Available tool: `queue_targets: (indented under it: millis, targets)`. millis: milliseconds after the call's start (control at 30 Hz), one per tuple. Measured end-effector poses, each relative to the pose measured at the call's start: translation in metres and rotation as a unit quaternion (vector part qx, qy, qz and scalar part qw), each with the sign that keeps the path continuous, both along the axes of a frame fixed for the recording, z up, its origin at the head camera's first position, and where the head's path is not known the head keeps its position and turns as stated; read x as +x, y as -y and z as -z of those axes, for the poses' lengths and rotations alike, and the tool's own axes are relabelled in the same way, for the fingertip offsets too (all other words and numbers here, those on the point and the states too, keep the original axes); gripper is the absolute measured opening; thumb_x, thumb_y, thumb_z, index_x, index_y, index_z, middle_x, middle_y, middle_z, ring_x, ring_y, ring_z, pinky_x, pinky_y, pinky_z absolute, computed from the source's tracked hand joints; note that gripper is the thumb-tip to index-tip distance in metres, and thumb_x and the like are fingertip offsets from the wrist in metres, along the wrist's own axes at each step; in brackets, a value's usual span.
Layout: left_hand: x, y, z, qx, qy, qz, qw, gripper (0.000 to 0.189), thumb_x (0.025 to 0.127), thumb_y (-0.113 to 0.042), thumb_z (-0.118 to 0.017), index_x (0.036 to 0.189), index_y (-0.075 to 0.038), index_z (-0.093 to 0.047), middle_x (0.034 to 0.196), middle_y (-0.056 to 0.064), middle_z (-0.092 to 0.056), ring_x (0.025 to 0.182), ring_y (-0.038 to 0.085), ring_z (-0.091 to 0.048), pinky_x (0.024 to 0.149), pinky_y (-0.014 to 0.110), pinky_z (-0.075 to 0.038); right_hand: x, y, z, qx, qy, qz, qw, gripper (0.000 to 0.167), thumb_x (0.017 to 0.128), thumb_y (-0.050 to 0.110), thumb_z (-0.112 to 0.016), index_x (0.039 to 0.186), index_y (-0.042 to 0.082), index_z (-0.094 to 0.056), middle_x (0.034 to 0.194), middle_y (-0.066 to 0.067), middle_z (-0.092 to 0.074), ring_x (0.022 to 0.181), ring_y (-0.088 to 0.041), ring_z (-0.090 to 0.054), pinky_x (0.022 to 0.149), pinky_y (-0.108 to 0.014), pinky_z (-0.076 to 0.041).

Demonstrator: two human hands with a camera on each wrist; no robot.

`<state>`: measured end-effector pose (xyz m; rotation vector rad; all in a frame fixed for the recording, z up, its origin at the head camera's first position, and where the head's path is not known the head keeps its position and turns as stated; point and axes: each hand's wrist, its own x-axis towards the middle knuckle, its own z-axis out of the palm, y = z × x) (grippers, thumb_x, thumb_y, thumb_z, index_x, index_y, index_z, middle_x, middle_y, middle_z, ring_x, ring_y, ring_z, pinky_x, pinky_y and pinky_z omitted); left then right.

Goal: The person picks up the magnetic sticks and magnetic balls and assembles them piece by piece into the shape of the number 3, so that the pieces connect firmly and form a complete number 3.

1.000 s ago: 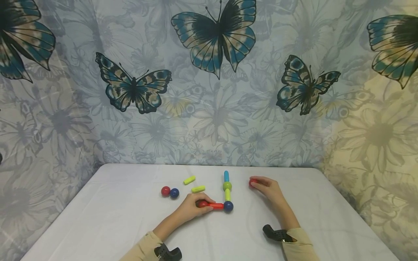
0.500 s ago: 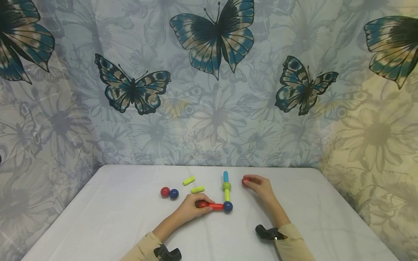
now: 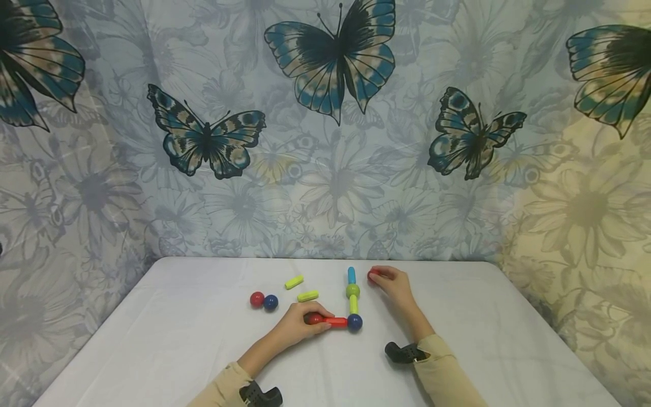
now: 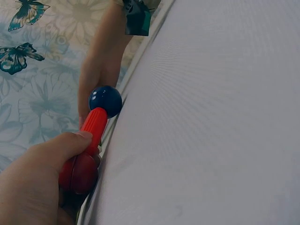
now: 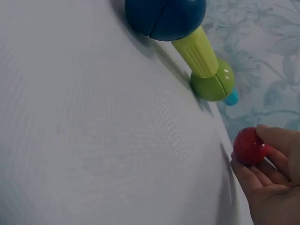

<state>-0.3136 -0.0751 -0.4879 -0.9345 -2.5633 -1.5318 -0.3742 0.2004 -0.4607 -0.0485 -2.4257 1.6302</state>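
Observation:
My left hand [image 3: 297,325] grips a red stick [image 3: 337,322] together with the red ball [image 4: 80,174] at its left end. The stick's other end joins a dark blue ball [image 3: 355,323]. From there a yellow-green stick [image 3: 354,305] runs away from me to a green ball [image 3: 352,291], and a light blue stick [image 3: 351,275] continues beyond it. My right hand [image 3: 395,285] pinches a loose red ball [image 5: 250,146] between thumb and fingers, to the right of the light blue stick and apart from it.
Left of the joined pieces, a red ball [image 3: 257,299] and a dark blue ball [image 3: 270,302] sit side by side. Two loose yellow-green sticks, a farther stick [image 3: 294,282] and a nearer stick [image 3: 308,295], lie behind my left hand. A patterned cloth backdrop rises behind the white table [image 3: 152,339].
My right hand has moved left and slightly away from me with the red ball, closer to the light blue stick. My left hand and the joined pieces have stayed in place.

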Motion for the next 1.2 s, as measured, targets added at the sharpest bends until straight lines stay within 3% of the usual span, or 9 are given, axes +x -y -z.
queue_targets:
  millis: [133,500,967,1200]
  targets:
    - [0.0,0.0,0.001,0.001,-0.001,0.0,1.0,0.019,0.084,-0.028,-0.077,0.102,-0.027,-0.075,0.1,-0.008,-0.074,0.095,0.002,-0.062,0.087,0.018,-0.049,-0.004,0.007,0.0,-0.019,-0.007,0.002,0.9998,0.031,0.089,0.009,-0.069,0.117,-0.005,-0.066,0.119,-0.025,-0.067,0.114,-0.033,-0.065,0.082,-0.02,-0.056]
    - [-0.003,0.0,0.003,-0.002,0.002,0.0,1.0,0.018,0.084,-0.029,-0.077,0.102,-0.028,-0.074,0.1,-0.008,-0.074,0.095,0.002,-0.061,0.087,0.019,-0.049,-0.015,0.022,-0.002,-0.006,-0.002,0.011,0.9999,0.032,0.09,0.008,-0.068,0.118,-0.006,-0.064,0.122,-0.026,-0.064,0.119,-0.037,-0.06,0.095,-0.037,-0.055]
    - [-0.002,0.0,0.001,-0.003,0.002,0.003,1.0,0.019,0.084,-0.03,-0.076,0.103,-0.027,-0.074,0.101,-0.007,-0.074,0.095,0.002,-0.061,0.086,0.019,-0.049,-0.022,0.04,-0.01,-0.033,0.013,0.037,0.9987,0.032,0.089,0.007,-0.068,0.117,-0.008,-0.062,0.12,-0.029,-0.064,0.114,-0.037,-0.063,0.09,-0.034,-0.057]
    - [-0.001,0.001,0.0,-0.003,0.003,0.004,1.0,0.019,0.085,-0.03,-0.076,0.103,-0.027,-0.074,0.101,-0.007,-0.074,0.096,0.002,-0.061,0.087,0.019,-0.049,-0.021,0.048,-0.015,-0.077,0.007,0.034,0.9964,0.032,0.09,0.004,-0.067,0.117,-0.01,-0.059,0.118,-0.032,-0.064,0.109,-0.035,-0.065,0.088,-0.031,-0.058]
